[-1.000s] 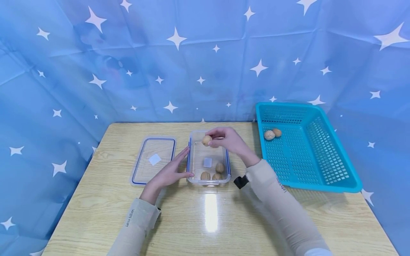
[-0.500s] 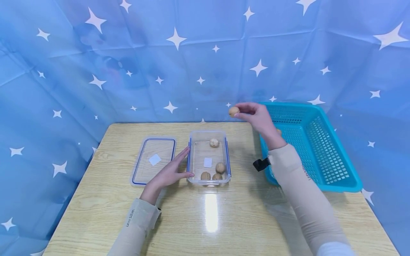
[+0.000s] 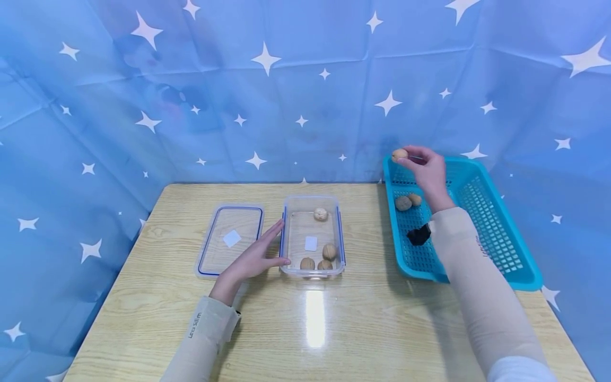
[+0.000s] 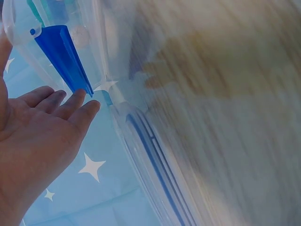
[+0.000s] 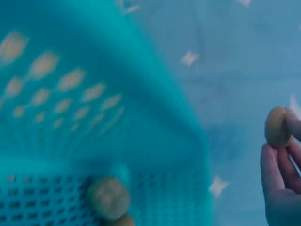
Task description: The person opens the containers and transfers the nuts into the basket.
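My right hand [image 3: 422,162] pinches a walnut [image 3: 399,155] in its fingertips above the back left corner of the turquoise basket [image 3: 496,260]; the same walnut [image 5: 277,127] shows in the right wrist view. Two walnuts [image 3: 407,201] lie in the basket below it. A clear plastic box [image 3: 338,233] with blue clips stands mid-table and holds several walnuts [image 3: 321,214]. My left hand [image 3: 255,257] lies flat and open against the box's left side, fingers straight [image 4: 70,106] beside a blue clip [image 4: 63,59].
The box's clear lid [image 3: 230,239] with a blue seal lies flat on the wooden table [image 3: 310,329], left of the box. A blue star-patterned cloth [image 3: 286,90] hangs behind and around the table.
My right hand lifted a walnut out of the clear box and carried it rightward to above the basket's back left corner. The left hand stayed against the box.
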`<state>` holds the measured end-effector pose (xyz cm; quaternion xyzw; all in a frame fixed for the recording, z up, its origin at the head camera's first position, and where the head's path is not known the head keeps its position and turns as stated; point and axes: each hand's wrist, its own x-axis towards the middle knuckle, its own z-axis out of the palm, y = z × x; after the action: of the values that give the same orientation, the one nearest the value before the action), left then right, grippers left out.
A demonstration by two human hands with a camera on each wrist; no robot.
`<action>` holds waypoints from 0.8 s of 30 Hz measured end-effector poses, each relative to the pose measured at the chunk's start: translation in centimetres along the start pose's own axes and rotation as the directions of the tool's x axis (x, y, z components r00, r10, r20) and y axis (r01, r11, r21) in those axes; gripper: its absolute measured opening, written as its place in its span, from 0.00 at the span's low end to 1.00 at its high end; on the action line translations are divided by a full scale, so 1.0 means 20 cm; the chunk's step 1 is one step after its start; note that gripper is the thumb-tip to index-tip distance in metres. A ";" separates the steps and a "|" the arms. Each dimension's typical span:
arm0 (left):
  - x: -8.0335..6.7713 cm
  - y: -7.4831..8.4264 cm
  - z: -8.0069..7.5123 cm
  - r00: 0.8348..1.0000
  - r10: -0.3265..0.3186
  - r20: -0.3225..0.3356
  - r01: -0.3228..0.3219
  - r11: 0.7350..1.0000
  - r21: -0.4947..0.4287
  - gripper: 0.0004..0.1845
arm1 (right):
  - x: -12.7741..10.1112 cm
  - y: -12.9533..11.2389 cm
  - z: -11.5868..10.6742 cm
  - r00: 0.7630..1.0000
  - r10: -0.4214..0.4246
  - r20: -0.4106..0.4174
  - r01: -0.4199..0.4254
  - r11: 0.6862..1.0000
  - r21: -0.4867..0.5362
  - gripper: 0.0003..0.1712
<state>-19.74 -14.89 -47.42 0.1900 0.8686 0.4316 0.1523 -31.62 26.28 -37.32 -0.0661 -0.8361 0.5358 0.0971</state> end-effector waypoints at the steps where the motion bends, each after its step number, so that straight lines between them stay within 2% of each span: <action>1: 0.00 0.00 0.00 1.000 -0.001 0.000 0.001 1.000 0.000 0.52 | 0.01 0.03 -0.01 1.000 0.007 -0.012 -0.008 1.000 -0.016 0.32; 5: 0.00 0.00 0.00 1.000 -0.007 0.004 0.007 1.000 -0.001 0.53 | 0.05 0.17 -0.04 0.998 0.052 -0.034 -0.054 0.997 -0.063 0.34; 10: 0.00 0.00 0.00 1.000 -0.009 0.005 0.009 1.000 -0.004 0.53 | 0.08 0.31 -0.07 0.995 0.101 -0.013 -0.102 0.988 -0.116 0.34; 16: 0.01 0.00 0.01 1.000 -0.005 0.005 0.005 1.000 -0.006 0.52 | 0.09 0.42 -0.09 0.989 0.142 0.049 -0.132 0.975 -0.177 0.31; 24: 0.01 0.00 0.01 1.000 -0.006 0.001 0.006 1.000 -0.008 0.52 | 0.11 0.52 -0.09 0.965 0.211 0.158 -0.172 0.958 -0.227 0.33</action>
<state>-19.81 -14.80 -47.57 0.1869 0.8673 0.4345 0.1551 -33.17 32.78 -45.90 -0.1082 -0.8833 0.4544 -0.0393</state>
